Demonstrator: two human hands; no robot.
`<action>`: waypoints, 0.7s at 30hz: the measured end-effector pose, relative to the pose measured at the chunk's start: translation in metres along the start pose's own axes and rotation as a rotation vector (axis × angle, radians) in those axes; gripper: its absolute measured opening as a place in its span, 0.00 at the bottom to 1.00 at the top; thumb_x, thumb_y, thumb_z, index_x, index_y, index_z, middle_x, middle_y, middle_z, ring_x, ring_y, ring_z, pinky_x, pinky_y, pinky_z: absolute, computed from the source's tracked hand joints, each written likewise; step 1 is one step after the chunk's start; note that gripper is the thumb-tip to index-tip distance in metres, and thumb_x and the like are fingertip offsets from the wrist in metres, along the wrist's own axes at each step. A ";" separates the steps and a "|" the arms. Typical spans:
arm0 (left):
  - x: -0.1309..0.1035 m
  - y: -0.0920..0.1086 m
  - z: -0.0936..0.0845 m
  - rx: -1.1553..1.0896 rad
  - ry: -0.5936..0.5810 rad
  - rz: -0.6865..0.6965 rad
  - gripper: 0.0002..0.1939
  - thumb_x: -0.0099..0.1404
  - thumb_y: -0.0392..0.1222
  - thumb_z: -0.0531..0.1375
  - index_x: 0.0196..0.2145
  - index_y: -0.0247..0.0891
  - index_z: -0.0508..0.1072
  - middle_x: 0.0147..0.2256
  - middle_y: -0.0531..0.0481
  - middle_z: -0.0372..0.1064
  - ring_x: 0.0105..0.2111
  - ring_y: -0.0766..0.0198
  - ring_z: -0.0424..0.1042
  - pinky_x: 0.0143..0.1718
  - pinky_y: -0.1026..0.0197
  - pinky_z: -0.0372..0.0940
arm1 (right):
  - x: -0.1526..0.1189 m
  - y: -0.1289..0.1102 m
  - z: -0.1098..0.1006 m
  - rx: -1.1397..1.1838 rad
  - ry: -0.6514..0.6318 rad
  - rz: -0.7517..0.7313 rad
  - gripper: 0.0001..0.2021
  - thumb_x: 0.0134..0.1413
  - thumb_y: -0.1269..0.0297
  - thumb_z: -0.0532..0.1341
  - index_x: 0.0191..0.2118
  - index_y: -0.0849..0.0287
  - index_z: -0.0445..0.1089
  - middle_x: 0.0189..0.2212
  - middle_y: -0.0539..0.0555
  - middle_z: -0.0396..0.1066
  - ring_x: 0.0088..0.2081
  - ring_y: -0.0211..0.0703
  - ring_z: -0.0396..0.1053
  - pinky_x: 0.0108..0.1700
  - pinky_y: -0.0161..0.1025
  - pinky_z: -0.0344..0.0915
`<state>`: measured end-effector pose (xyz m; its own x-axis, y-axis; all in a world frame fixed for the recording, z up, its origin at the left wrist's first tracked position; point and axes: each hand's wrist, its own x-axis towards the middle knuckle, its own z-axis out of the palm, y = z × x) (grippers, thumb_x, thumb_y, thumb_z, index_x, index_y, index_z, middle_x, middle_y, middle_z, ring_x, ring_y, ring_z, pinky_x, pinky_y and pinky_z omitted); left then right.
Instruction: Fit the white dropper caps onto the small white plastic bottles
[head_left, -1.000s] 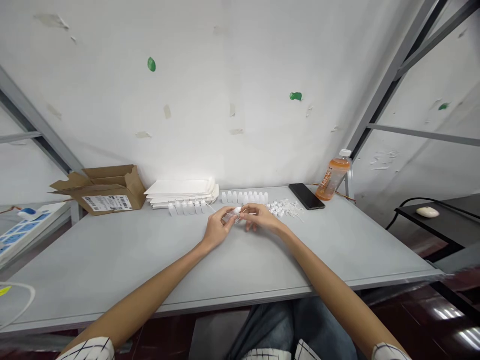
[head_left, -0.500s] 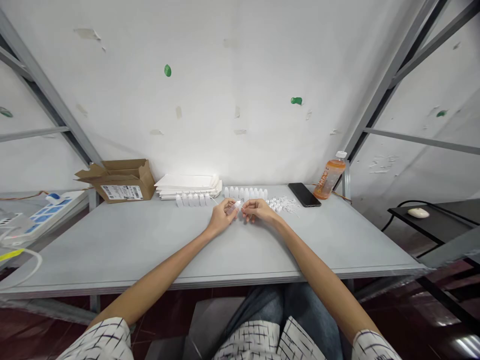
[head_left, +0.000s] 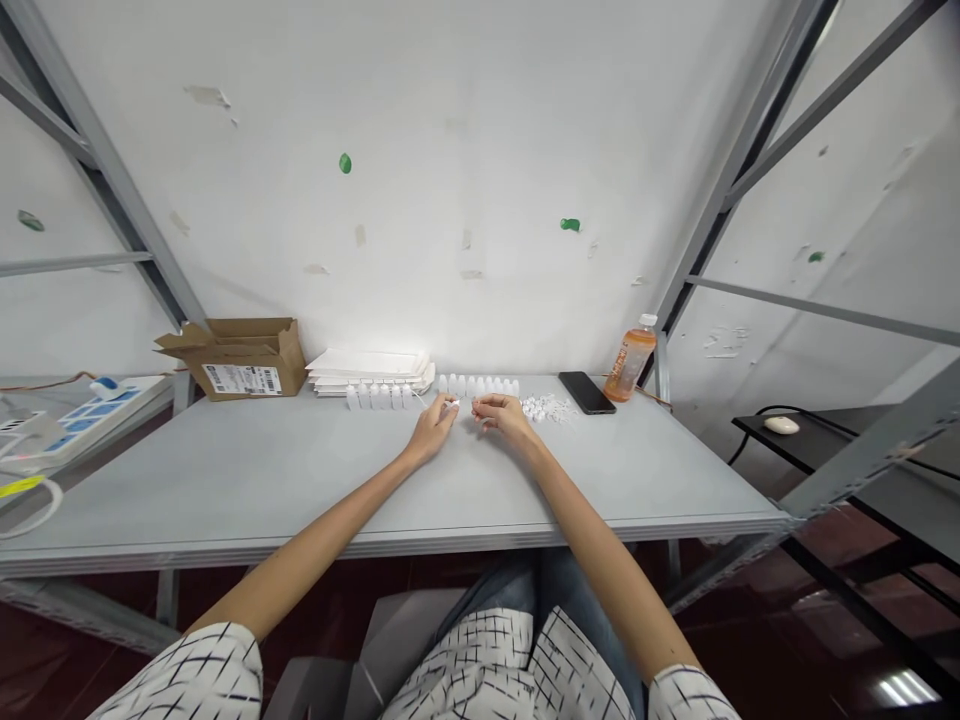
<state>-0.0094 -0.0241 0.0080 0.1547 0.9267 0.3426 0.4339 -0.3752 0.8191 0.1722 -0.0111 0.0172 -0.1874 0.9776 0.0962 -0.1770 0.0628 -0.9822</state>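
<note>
My left hand [head_left: 432, 428] is closed around a small white dropper bottle [head_left: 452, 404], of which only the top end shows past the fingertips. A short gap to the right, my right hand [head_left: 501, 412] is pinched, and whatever its fingertips hold is too small to make out. Behind my left hand stands a row of small white bottles [head_left: 380, 397], upright with narrow tips. Another row of small white bottles [head_left: 478, 385] is lined up just behind the gap between my hands. Loose small white caps and tips [head_left: 550, 408] lie scattered right of my right hand.
A stack of white sheets or trays [head_left: 367, 371] and an opened cardboard box [head_left: 244, 358] stand at the back left of the grey table [head_left: 315, 490]. Back right are a black phone [head_left: 587, 393] and an orange drink bottle [head_left: 631, 358]. A power strip [head_left: 97, 412] lies far left.
My hands have moved slightly apart, and the dropper bottle is now more hidden in my left hand. The whole view has shifted a little.
</note>
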 end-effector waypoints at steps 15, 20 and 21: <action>0.015 -0.010 -0.002 -0.062 -0.004 -0.013 0.13 0.67 0.51 0.51 0.40 0.40 0.66 0.27 0.55 0.68 0.21 0.65 0.65 0.31 0.60 0.62 | 0.015 0.004 0.025 0.156 0.195 -0.008 0.10 0.40 0.63 0.73 0.30 0.60 0.78 0.35 0.57 0.76 0.30 0.38 0.72 0.24 0.31 0.66; 0.011 -0.011 0.000 -0.105 -0.019 0.011 0.15 0.67 0.55 0.51 0.39 0.40 0.66 0.26 0.55 0.68 0.19 0.66 0.65 0.28 0.60 0.62 | 0.012 0.002 0.031 0.168 0.192 -0.036 0.10 0.41 0.63 0.72 0.32 0.61 0.78 0.35 0.56 0.77 0.29 0.39 0.73 0.24 0.32 0.65; 0.011 -0.011 0.000 -0.102 -0.020 0.018 0.15 0.67 0.55 0.51 0.39 0.40 0.67 0.26 0.56 0.68 0.19 0.66 0.65 0.28 0.60 0.62 | 0.012 0.002 0.032 0.168 0.199 -0.036 0.10 0.41 0.63 0.72 0.32 0.61 0.78 0.34 0.56 0.77 0.28 0.38 0.73 0.23 0.32 0.65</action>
<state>-0.0125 -0.0098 0.0029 0.1797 0.9196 0.3493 0.3389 -0.3912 0.8556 0.1383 -0.0057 0.0219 0.0125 0.9967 0.0808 -0.3409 0.0802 -0.9367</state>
